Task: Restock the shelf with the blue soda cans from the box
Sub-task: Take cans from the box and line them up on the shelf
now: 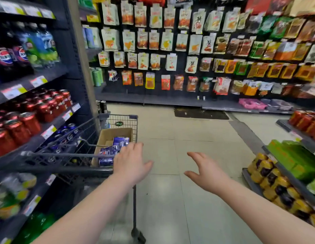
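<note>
Two empty hands, left hand spread above boxed blue cans (in cart), right hand open

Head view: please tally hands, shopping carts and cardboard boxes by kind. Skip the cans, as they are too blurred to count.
Hands: 2, left hand and right hand
Shopping cart: 1
Cardboard box: 1
Total: 4

The cart is dark wire metal with a matt finish. The box in it is plain brown cardboard. The blue cans look like glossy metal. The floor is smooth, shiny pale tile.
</note>
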